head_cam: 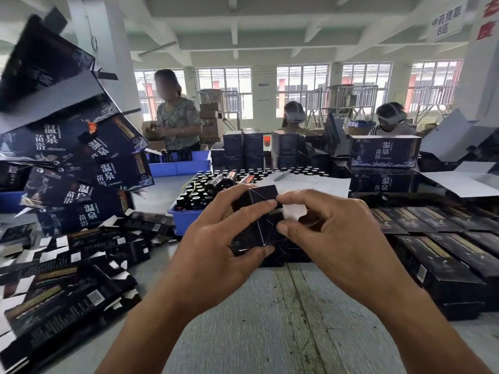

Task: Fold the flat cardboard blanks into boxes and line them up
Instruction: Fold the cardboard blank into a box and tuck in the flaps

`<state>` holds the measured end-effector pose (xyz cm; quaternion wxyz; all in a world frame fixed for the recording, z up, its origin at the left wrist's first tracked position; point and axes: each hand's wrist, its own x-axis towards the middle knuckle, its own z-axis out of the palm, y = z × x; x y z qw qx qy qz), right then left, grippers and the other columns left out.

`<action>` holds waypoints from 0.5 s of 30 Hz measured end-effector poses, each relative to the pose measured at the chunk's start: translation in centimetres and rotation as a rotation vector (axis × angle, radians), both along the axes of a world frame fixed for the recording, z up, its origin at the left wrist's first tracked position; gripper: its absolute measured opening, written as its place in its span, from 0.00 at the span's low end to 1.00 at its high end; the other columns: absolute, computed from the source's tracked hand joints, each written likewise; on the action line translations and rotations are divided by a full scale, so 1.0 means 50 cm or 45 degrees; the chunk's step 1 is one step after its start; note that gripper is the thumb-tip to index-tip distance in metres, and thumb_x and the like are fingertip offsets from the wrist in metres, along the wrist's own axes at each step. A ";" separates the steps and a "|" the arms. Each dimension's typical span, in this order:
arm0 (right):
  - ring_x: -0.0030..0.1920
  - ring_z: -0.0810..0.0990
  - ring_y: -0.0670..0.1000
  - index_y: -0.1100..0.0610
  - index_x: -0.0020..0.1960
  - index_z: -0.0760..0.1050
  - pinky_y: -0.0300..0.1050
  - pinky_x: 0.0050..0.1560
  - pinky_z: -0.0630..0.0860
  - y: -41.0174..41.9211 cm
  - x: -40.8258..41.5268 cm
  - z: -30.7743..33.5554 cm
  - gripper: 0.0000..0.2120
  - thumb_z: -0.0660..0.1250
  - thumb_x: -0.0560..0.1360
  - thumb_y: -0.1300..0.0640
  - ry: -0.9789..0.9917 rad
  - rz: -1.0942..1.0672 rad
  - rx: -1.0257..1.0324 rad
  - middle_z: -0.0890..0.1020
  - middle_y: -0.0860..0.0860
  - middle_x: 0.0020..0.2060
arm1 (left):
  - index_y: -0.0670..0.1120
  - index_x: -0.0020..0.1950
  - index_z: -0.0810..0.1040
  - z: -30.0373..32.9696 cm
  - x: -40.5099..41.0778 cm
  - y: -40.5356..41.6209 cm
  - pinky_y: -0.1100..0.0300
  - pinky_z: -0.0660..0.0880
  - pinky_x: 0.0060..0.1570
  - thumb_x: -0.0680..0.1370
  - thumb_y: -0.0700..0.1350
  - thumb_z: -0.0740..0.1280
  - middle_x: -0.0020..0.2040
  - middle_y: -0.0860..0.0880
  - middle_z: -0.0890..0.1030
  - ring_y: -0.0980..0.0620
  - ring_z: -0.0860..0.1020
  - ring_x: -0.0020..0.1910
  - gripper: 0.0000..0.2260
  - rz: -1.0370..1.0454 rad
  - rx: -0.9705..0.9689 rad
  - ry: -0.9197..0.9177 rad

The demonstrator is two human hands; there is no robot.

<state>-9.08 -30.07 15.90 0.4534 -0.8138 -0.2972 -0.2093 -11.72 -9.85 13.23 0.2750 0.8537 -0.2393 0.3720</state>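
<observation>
Centre of the frame, a small dark box [256, 217] is held up above the grey table [283, 319], half formed, its end facing the camera. The left hand [216, 238] grips it, fingers curled over the top, thumb underneath. The right hand [332, 230] pinches a white flap [293, 210] at the box's right side between thumb and forefinger. Just behind, a blue crate [186, 218] of dark bottles [197, 194]. Lower left, a loose heap of flat blanks [67, 279]; above it, big printed cartons [81, 157] stacked and tilting. Right side, folded boxes [445, 252] lie in rows. Three people work at the far side, upper frame.
</observation>
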 end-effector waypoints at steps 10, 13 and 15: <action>0.42 0.81 0.36 0.38 0.51 0.77 0.27 0.37 0.73 0.004 0.001 -0.001 0.12 0.74 0.73 0.52 -0.009 0.041 0.125 0.81 0.32 0.46 | 0.62 0.70 0.72 -0.003 -0.003 -0.016 0.79 0.67 0.60 0.72 0.59 0.72 0.73 0.59 0.67 0.67 0.68 0.68 0.27 0.090 -0.049 -0.056; 0.43 0.81 0.38 0.38 0.53 0.81 0.27 0.40 0.73 0.000 0.003 0.003 0.11 0.72 0.74 0.51 0.031 0.097 0.076 0.82 0.33 0.47 | 0.66 0.73 0.66 -0.002 -0.002 -0.020 0.72 0.73 0.60 0.71 0.58 0.74 0.71 0.66 0.67 0.61 0.73 0.67 0.32 0.091 -0.096 0.013; 0.45 0.81 0.39 0.39 0.53 0.82 0.28 0.41 0.73 -0.002 0.004 0.006 0.10 0.69 0.74 0.49 0.047 0.144 0.116 0.83 0.34 0.48 | 0.71 0.74 0.60 0.000 -0.004 -0.022 0.75 0.74 0.54 0.71 0.58 0.76 0.69 0.70 0.68 0.62 0.78 0.60 0.37 0.053 -0.203 0.098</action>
